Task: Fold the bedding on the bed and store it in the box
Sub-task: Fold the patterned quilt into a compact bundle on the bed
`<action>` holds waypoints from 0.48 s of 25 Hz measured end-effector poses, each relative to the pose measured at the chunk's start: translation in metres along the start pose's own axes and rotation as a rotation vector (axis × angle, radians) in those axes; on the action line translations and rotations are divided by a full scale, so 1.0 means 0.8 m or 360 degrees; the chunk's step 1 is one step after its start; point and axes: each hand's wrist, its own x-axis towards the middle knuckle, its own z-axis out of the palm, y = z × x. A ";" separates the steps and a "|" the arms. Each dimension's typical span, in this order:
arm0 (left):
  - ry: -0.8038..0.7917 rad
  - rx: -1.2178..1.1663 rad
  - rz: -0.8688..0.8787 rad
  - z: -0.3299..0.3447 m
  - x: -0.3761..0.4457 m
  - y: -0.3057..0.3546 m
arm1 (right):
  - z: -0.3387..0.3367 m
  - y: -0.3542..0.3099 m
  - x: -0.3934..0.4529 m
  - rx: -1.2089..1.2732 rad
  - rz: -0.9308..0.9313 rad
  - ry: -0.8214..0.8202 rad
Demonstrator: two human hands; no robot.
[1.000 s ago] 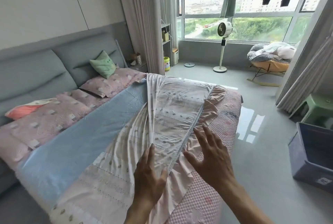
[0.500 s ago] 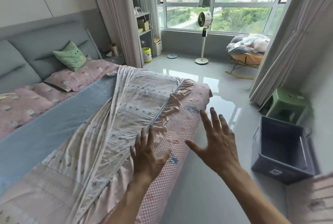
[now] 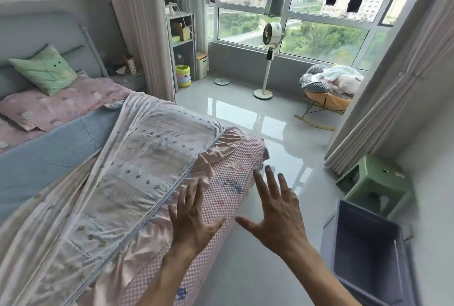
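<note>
Your left hand (image 3: 194, 217) and right hand (image 3: 277, 209) hover with fingers spread, holding nothing, the pale patchwork quilt (image 3: 137, 165) folded on the bed at ten o'clock, the empty grey storage box (image 3: 368, 254) at four o'clock, no legible writing.

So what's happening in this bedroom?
A person is folding a quilt on the bed. It lies partly folded over. Both hands are open with fingers spread: the left hand over the bed's edge, the right hand beyond it. The grey storage box stands empty on the floor.
</note>
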 end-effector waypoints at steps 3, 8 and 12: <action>-0.0065 0.0098 0.0001 0.019 0.106 0.054 | -0.007 0.067 0.103 -0.0048 0.0034 -0.0016; -0.0095 0.0168 -0.0096 0.041 0.269 0.113 | 0.002 0.176 0.261 -0.0054 0.0052 -0.0031; -0.0176 0.0182 -0.0232 0.105 0.405 0.139 | 0.037 0.269 0.393 -0.0148 0.0059 -0.0102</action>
